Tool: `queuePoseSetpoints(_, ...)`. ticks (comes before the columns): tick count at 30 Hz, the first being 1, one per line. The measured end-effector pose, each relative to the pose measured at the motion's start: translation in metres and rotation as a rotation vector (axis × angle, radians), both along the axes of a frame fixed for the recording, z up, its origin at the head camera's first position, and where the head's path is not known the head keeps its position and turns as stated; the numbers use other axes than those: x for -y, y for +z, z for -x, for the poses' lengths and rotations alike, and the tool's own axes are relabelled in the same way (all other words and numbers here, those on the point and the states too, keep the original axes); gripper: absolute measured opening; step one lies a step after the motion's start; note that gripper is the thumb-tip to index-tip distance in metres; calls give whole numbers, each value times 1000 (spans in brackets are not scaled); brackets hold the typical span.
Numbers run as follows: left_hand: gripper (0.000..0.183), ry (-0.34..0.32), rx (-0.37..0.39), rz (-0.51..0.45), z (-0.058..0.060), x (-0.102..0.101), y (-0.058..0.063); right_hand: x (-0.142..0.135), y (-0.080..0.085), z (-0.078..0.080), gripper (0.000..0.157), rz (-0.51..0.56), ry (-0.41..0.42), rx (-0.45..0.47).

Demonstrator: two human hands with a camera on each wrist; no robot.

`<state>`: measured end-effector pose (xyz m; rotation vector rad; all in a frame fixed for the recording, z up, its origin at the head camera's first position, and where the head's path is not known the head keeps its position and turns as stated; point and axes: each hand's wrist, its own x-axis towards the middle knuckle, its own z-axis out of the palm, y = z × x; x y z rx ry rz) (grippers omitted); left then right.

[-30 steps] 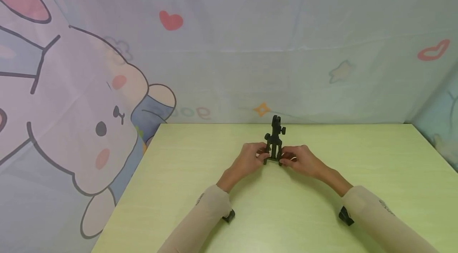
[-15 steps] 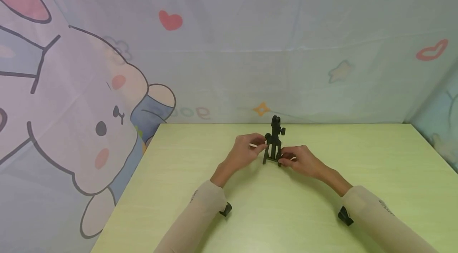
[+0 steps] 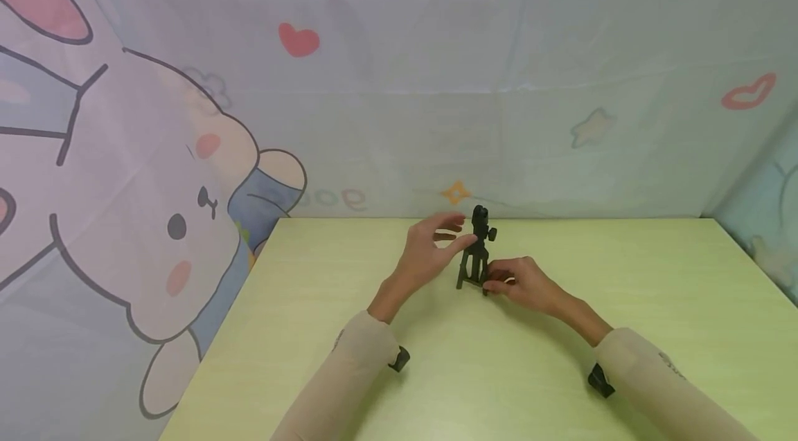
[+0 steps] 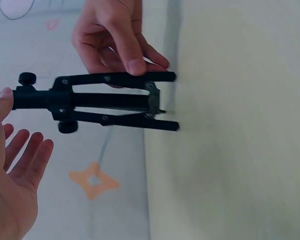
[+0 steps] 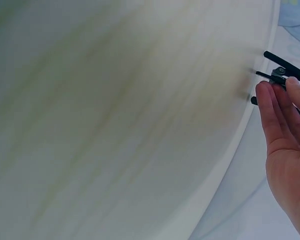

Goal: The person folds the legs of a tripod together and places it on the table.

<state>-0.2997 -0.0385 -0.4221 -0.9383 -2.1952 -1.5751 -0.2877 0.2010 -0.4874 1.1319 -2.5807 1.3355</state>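
Observation:
A small black tripod (image 3: 479, 228) stands upright near the back of the table, its legs partly spread. My right hand (image 3: 525, 282) pinches one of its legs low down, thumb in front and fingers behind. In the left wrist view the tripod (image 4: 110, 101) lies sideways across the picture, with two round knobs on its column. My left hand (image 3: 425, 253) is at the upper column; its thumb overlaps the column while the other fingers stay relaxed and apart from it. The right wrist view catches only the leg ends beside my right hand (image 5: 290, 160).
The pale yellow-green table (image 3: 561, 372) ends at a back edge close behind the tripod. A printed cloth (image 3: 405, 46) with hearts and a cartoon rabbit hangs behind and at the left. A black wrist device (image 3: 400, 359) pokes out under the left sleeve, another under the right.
My left hand has let go of the lower leg and risen to the upper column, its fingers opening. My right hand keeps its hold, and the tripod has turned slightly.

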Motion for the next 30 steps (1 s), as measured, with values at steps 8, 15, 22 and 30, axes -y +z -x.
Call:
queuePoseSetpoints(8,36,-33,-107,-45,0,-14,17,2,-3,0,6,24,15,-7)
queuePoseSetpoints(15,35,-30,-135,-45,2,-20,22,-2,-3,-1,6,18,2,-5)
queuePoseSetpoints(22,32,-21,-154,-40,3,-21,24,-6,1,-5,10,8,-10,41)
queuePoseSetpoints(30,30,-28,-142,-23,3,-20,27,-11,4,-6,11,2,-28,37)
